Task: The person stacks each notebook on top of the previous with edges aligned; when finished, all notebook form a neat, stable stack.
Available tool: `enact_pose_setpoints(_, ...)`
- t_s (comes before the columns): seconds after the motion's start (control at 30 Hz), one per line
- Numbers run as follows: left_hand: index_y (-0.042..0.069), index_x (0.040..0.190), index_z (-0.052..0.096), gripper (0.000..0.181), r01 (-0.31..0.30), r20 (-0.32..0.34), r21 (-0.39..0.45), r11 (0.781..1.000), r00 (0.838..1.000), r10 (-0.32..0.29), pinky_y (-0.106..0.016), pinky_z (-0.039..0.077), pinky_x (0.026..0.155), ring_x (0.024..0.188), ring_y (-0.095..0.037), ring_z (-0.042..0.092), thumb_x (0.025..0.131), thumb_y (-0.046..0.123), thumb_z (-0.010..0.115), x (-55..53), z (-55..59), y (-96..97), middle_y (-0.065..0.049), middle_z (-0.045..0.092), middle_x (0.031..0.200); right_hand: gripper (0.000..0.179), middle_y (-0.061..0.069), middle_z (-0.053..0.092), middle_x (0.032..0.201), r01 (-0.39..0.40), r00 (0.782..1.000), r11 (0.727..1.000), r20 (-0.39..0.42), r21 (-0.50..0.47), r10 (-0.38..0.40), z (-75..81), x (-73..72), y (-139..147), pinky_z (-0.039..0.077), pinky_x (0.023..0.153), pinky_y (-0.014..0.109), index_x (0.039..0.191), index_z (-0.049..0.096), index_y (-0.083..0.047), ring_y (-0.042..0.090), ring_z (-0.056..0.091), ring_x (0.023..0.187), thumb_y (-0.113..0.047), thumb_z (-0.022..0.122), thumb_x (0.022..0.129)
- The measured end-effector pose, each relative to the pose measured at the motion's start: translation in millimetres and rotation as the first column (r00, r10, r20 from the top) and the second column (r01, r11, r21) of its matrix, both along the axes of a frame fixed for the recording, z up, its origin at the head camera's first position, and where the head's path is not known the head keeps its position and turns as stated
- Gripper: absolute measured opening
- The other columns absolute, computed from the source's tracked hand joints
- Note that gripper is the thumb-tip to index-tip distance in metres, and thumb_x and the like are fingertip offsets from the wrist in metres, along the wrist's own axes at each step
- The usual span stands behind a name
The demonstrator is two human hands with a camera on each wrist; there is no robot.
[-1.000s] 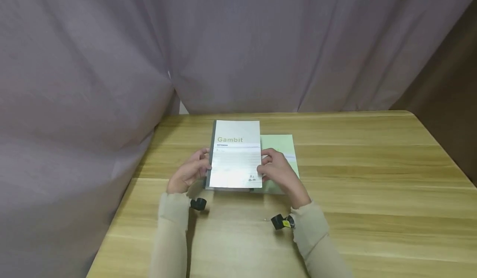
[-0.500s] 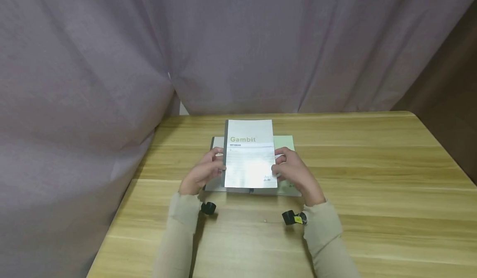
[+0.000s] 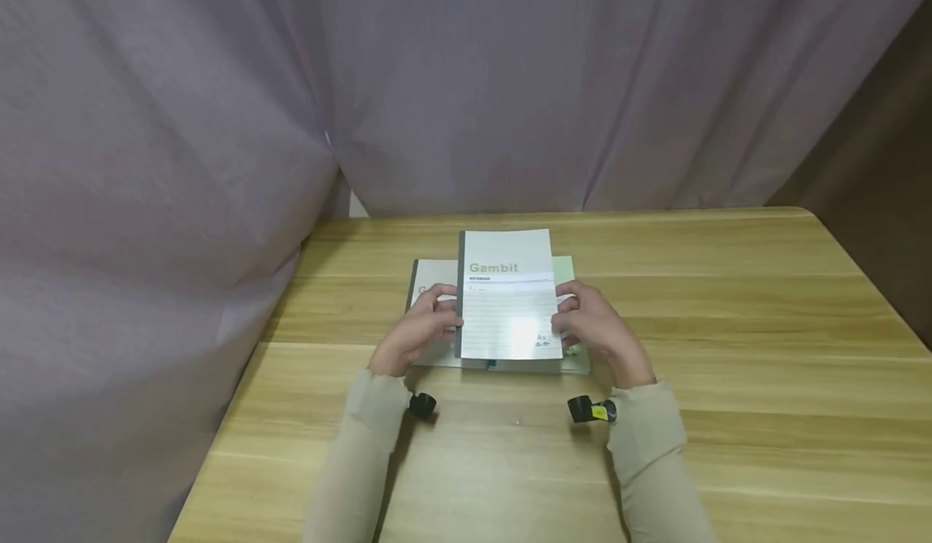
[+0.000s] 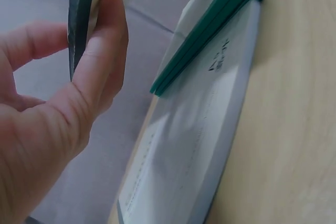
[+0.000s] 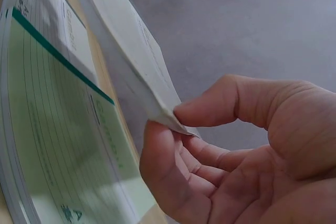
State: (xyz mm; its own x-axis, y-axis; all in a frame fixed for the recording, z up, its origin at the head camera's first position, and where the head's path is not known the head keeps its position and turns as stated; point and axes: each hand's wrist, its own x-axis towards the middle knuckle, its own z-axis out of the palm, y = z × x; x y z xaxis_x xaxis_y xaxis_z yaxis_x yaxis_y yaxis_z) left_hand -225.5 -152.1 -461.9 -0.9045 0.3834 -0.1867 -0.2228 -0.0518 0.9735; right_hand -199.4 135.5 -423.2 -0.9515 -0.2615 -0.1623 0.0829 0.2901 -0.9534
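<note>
Both hands hold a white notebook (image 3: 510,304) with a dark spine, marked "Gambit", raised above other notebooks. My left hand (image 3: 418,333) pinches its spine edge, fingers behind and thumb in front. My right hand (image 3: 603,333) pinches the opposite edge; in the right wrist view, the thumb (image 5: 215,106) presses on the cover. Below lies a second white notebook (image 4: 194,114), partly covered in the head view. Beside it, green notebooks (image 5: 63,114) with green spines lie stacked, and their spine edges overlap the white one. Most of the green top cover is hidden from the head camera.
The wooden table (image 3: 728,349) extends to both sides and toward the body. A grey curtain (image 3: 466,90) hangs behind its far edge and along the left side. Small black cameras (image 3: 422,405) are strapped at both wrists.
The held notebook and both hands have moved right, from over the left-hand white notebook to over the join with the green ones. More of the lower white notebook now shows.
</note>
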Motion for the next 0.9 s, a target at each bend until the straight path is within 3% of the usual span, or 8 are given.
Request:
enact_pose_setpoints(0.17,-0.004,0.136,0.037,0.048,0.013,-0.004,0.016,1.0,1.0,-0.012,-0.032,0.057,0.071,0.085,-0.021,0.065,0.09,-0.013,0.049,-0.1,-1.3,9.6,-0.015,0.063,0.106,0.065,0.014,0.054,0.095,-0.004,1.0,1.0,0.005,0.01,0.004,-3.0,-0.8,9.6,0.059,0.061,0.035,0.141,0.033,0.017,0.019,0.059,0.072,0.006,0.057,0.081)
enact_pose_setpoints(0.4,-0.004,0.141,0.038,0.049,0.028,-0.011,-0.034,0.999,1.0,-0.028,-0.031,0.057,0.072,0.089,-0.02,0.065,0.094,-0.009,0.051,1.0,-3.3,20.7,-0.016,0.063,0.111,0.067,0.011,0.054,0.092,-0.01,0.999,1.0,0.05,-0.02,0.011,-5.6,1.0,23.8,0.059,0.065,0.036,0.142,0.031,0.017,0.018,0.059,0.074,0.008,0.059,0.082)
enact_pose_setpoints(0.57,-0.004,0.14,0.038,0.047,0.055,-0.02,-0.039,0.998,0.998,-0.056,-0.029,0.055,0.071,0.088,-0.018,0.063,0.094,-0.009,0.05,2.7,-4.8,27.0,-0.016,0.063,0.112,0.067,0.009,0.055,0.089,-0.028,0.999,1.0,0.038,-0.004,0.028,-7.9,0.5,34.2,0.059,0.064,0.035,0.142,0.031,0.018,0.017,0.06,0.07,0.008,0.06,0.082)
enact_pose_setpoints(0.8,-0.006,0.144,0.038,0.054,0.096,-0.037,-0.114,0.989,0.994,-0.101,-0.032,0.057,0.078,0.09,-0.018,0.061,0.092,-0.009,0.053,5.1,-7.5,32.6,-0.022,0.057,0.122,0.06,0.012,0.062,0.089,-0.032,0.999,0.999,0.04,0.006,0.032,-14.2,0.4,43.8,0.059,0.063,0.036,0.136,0.038,0.018,0.018,0.062,0.07,0.01,0.059,0.081)
enact_pose_setpoints(0.9,-0.005,0.145,0.04,0.055,0.091,-0.045,-0.173,0.981,0.994,-0.1,-0.03,0.056,0.075,0.089,-0.018,0.059,0.093,-0.007,0.054,5.5,-9.1,34.5,-0.021,0.055,0.123,0.06,0.014,0.064,0.092,-0.035,0.998,0.999,0.049,0.005,0.035,-17.2,0.3,45.8,0.06,0.064,0.036,0.137,0.038,0.018,0.018,0.063,0.072,0.01,0.059,0.08)
